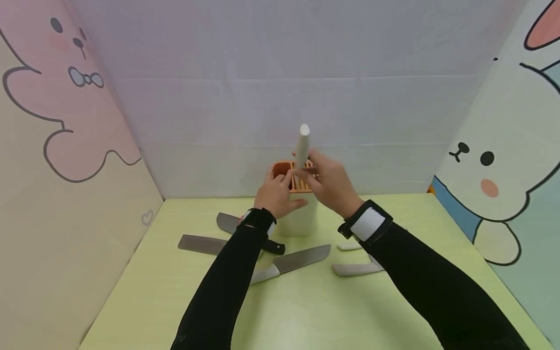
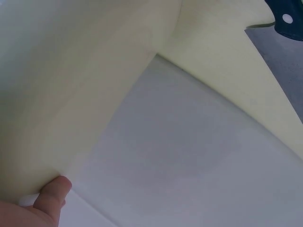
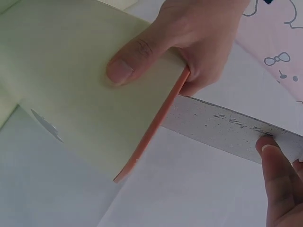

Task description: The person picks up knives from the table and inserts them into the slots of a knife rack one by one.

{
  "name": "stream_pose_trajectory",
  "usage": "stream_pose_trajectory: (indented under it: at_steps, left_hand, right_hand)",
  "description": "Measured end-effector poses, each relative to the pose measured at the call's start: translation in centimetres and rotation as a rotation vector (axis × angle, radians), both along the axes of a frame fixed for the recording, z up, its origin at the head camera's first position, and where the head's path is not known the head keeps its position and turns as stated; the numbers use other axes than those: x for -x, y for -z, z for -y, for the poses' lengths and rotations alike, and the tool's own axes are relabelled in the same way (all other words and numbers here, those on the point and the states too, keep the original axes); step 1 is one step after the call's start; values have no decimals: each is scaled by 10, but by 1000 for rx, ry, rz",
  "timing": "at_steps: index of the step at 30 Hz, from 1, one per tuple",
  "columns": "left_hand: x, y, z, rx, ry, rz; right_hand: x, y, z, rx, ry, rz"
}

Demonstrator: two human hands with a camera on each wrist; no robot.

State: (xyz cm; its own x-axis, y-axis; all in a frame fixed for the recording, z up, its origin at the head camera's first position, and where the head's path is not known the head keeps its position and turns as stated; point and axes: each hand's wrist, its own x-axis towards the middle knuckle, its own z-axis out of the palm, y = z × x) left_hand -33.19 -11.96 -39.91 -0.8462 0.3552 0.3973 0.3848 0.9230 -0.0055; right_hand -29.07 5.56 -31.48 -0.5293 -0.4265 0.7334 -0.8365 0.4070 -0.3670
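A pale knife holder [image 1: 299,221] with an orange slotted top stands at the back of the table. My left hand [image 1: 275,197] grips its left side, thumb on the outer wall and fingers over the rim; in the left wrist view only part of this hand [image 2: 49,201] shows. Above the slots my right hand [image 1: 330,182] holds a white-handled knife [image 1: 303,148] upright, handle on top. The right wrist view has my right fingers [image 3: 274,161] touching the engraved blade [image 3: 213,125]. That blade runs down to the orange rim [image 3: 151,130], where its lower end is hidden.
Left of centre lie a broad blade [image 1: 201,244], a black-handled knife [image 1: 273,247] and a white-handled knife [image 1: 304,258]. More white handles [image 1: 354,270] lie right, partly under my right sleeve. A white wall [image 1: 218,170] rises behind the holder.
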Motion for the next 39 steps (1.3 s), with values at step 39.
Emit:
stream_pose_trajectory:
  at_steps: [39]
  left_hand:
    - [-11,-7,6,-19,-23,-10]
  right_hand:
    - [44,50,15,-168,33,323]
